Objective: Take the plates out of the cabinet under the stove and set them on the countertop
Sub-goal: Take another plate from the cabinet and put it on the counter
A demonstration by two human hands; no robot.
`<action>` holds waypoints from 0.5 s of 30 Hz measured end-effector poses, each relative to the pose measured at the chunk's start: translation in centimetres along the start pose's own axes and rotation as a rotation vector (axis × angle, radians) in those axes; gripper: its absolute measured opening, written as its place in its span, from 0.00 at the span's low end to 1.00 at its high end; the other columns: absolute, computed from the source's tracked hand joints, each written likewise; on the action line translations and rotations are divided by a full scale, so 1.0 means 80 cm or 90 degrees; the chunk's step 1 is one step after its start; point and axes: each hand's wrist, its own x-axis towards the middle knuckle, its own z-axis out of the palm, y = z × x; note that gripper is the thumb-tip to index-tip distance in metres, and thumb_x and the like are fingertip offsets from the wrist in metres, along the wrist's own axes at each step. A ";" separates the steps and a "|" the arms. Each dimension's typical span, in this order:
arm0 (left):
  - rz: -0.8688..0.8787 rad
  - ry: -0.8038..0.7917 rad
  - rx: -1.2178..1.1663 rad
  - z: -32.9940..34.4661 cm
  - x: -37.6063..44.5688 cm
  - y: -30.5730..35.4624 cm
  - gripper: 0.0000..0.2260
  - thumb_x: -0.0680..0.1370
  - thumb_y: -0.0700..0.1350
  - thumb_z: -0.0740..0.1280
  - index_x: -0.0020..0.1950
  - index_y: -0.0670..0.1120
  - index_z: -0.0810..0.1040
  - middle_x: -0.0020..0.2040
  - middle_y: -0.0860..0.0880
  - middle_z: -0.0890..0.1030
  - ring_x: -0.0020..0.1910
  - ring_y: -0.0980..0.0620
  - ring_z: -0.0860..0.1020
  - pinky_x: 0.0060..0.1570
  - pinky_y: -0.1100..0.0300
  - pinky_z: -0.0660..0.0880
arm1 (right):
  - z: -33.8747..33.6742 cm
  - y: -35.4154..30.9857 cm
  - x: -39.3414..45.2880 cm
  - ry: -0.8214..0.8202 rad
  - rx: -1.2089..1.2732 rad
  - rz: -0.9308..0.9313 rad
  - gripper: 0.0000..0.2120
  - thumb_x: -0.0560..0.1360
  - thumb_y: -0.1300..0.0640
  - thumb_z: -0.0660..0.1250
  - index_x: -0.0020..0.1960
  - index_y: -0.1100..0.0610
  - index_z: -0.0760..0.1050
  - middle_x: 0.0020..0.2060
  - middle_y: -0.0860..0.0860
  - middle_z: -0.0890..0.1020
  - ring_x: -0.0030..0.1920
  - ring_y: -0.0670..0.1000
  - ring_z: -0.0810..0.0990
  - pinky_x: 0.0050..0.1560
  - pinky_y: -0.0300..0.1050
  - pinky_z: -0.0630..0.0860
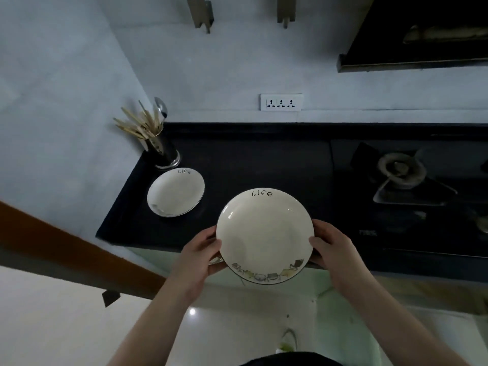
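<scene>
A white plate (264,233) marked "Life", with small drawings along its near rim, is held level over the front edge of the black countertop (250,165). My left hand (199,256) grips its left rim and my right hand (331,248) grips its right rim, thumbs on top. A second plate of the same kind (175,192) lies flat on the countertop to the far left. The cabinet under the stove is hidden below the counter edge.
A metal holder with chopsticks and a spoon (158,143) stands in the counter's back left corner, just behind the lying plate. A gas stove burner (401,170) sits at the right. A wall socket (281,102) is on the back wall. A brown rail (66,249) runs at the left.
</scene>
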 end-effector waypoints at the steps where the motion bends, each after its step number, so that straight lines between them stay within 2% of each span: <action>1: -0.010 -0.001 0.005 0.003 0.010 0.000 0.13 0.78 0.41 0.68 0.58 0.56 0.82 0.53 0.47 0.85 0.51 0.48 0.84 0.43 0.54 0.82 | -0.001 0.001 0.011 0.008 -0.007 0.004 0.20 0.76 0.68 0.60 0.58 0.47 0.79 0.48 0.44 0.85 0.49 0.46 0.84 0.48 0.46 0.82; 9: -0.061 0.010 0.034 0.021 0.082 -0.001 0.15 0.76 0.38 0.69 0.60 0.50 0.81 0.52 0.42 0.85 0.47 0.44 0.85 0.38 0.54 0.82 | 0.007 0.023 0.076 0.071 -0.015 0.060 0.20 0.76 0.67 0.62 0.55 0.44 0.79 0.45 0.43 0.85 0.50 0.49 0.83 0.50 0.51 0.82; 12: -0.089 -0.008 0.042 0.016 0.112 0.000 0.14 0.76 0.38 0.68 0.61 0.48 0.80 0.54 0.43 0.85 0.51 0.45 0.84 0.45 0.49 0.83 | 0.014 0.031 0.099 0.089 -0.017 0.079 0.19 0.76 0.66 0.62 0.58 0.46 0.79 0.46 0.43 0.85 0.51 0.49 0.83 0.51 0.53 0.82; 15: -0.105 -0.022 0.042 0.008 0.144 0.001 0.13 0.77 0.38 0.69 0.60 0.49 0.81 0.53 0.45 0.85 0.51 0.48 0.85 0.45 0.52 0.83 | 0.025 0.035 0.123 0.108 -0.017 0.102 0.18 0.76 0.67 0.63 0.59 0.48 0.79 0.47 0.46 0.85 0.51 0.51 0.83 0.51 0.55 0.82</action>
